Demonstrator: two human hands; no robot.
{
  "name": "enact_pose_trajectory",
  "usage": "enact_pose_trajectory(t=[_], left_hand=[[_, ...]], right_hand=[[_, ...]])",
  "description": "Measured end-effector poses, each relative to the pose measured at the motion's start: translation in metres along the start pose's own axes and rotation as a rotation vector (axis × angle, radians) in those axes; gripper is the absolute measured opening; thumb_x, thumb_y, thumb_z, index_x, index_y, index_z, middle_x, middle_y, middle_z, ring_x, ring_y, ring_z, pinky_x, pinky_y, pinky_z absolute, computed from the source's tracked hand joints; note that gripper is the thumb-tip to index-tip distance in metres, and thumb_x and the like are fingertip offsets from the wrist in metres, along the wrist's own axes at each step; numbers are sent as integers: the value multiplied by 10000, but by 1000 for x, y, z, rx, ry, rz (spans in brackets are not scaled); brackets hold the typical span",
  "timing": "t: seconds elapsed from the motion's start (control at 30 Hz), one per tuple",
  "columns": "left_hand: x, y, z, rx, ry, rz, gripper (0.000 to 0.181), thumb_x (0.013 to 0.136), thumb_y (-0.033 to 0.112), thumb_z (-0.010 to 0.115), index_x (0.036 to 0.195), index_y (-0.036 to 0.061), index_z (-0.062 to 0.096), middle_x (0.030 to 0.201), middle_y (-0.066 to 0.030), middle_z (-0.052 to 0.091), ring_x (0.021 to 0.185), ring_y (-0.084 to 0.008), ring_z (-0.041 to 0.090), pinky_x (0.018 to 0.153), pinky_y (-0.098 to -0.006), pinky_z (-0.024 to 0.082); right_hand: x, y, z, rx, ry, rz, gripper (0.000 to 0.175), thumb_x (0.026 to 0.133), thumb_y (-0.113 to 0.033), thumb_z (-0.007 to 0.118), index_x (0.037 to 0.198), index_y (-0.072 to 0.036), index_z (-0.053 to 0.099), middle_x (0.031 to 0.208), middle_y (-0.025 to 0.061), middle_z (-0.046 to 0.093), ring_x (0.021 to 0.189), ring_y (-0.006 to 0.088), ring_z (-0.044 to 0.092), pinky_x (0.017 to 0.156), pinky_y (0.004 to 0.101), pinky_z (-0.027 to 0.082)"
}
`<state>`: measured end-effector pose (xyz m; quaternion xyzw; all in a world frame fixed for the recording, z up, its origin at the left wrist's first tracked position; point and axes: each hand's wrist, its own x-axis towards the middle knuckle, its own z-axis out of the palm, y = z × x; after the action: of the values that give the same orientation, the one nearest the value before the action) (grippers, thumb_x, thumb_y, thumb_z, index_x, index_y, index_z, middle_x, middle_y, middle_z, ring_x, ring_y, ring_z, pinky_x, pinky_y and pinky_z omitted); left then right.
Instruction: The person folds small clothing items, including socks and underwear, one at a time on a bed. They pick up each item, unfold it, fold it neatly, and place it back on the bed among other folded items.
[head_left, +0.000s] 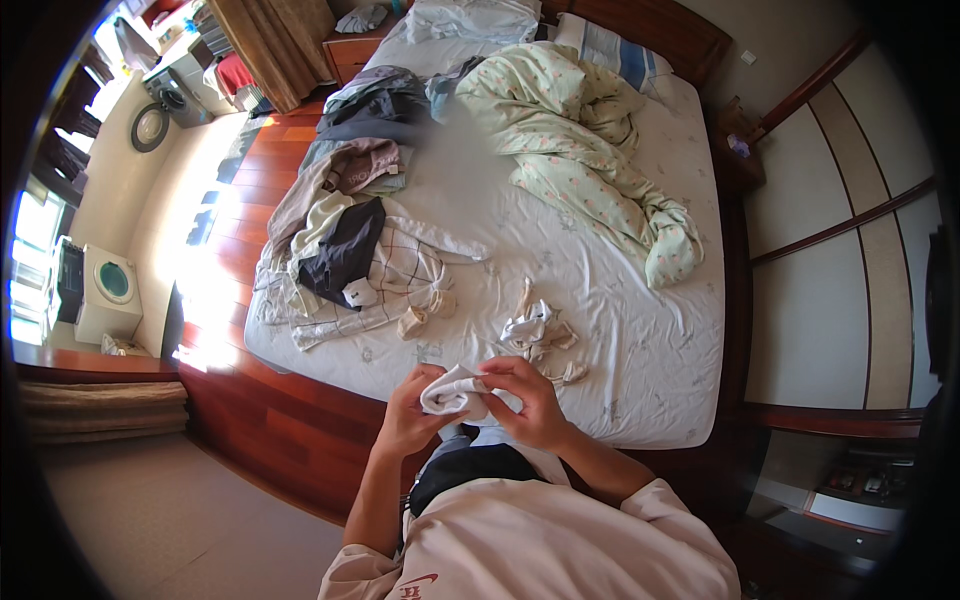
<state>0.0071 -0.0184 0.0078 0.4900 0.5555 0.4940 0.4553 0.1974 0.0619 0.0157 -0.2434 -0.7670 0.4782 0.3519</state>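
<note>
My left hand (409, 409) grips one side of a rolled white fabric item, probably a sock (448, 391), above the near edge of the bed. On its other side, the fingers of my right hand (529, 405) pinch the fabric. Just beyond my hands lies a loose heap of white and beige socks (529, 326) on the sheet. Two beige sock bundles (412, 322) rest to the left of that heap. A small white bundle with a dark mark (361, 292) sits by a dark garment (345, 247).
The bed (600, 360) has a white patterned sheet. Along its left side lie spread clothes, including a checked shirt (405, 262) and dark garments (382, 105). A crumpled pale green quilt (570, 135) covers the far right. Washing machines (112, 277) stand beyond the wooden floor (300, 427).
</note>
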Motion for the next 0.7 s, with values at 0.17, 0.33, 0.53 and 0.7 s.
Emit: enact_pose_trajectory(t=[0.17, 0.33, 0.53, 0.7], left_hand=[[-4, 10, -4, 113, -21, 66, 288, 677, 27, 783, 945, 38, 680, 988, -66, 566, 896, -174, 570, 768, -272, 464], [-7, 23, 3, 157, -23, 111, 419, 662, -2, 786, 1061, 72, 681, 957, -41, 502, 803, -162, 518, 732, -254, 456], [-6, 34, 5, 210, -105, 61, 747, 609, 42, 806, 1304, 88, 536, 856, -69, 510, 792, -200, 509, 743, -286, 439], [-5, 34, -1, 128, -160, 62, 650, 649, 109, 780, 1259, 47, 565, 911, -74, 562, 829, -193, 544, 758, -295, 443]], right_hand=[[5, -17, -8, 35, -123, 71, 434, 707, -122, 777, 1068, -15, 560, 971, 86, 514, 947, 256, 515, 873, 356, 419], [11, -19, -14, -116, -236, 77, 480, 642, -148, 828, 1022, -36, 557, 959, 91, 511, 901, 273, 509, 797, 360, 418], [15, -18, -16, -8, -235, -39, 426, 645, -145, 827, 980, -47, 582, 916, 80, 536, 862, 256, 505, 746, 352, 418], [14, -18, -26, 36, -391, 138, 370, 662, -124, 813, 956, -45, 603, 918, 74, 553, 865, 244, 520, 762, 342, 438]])
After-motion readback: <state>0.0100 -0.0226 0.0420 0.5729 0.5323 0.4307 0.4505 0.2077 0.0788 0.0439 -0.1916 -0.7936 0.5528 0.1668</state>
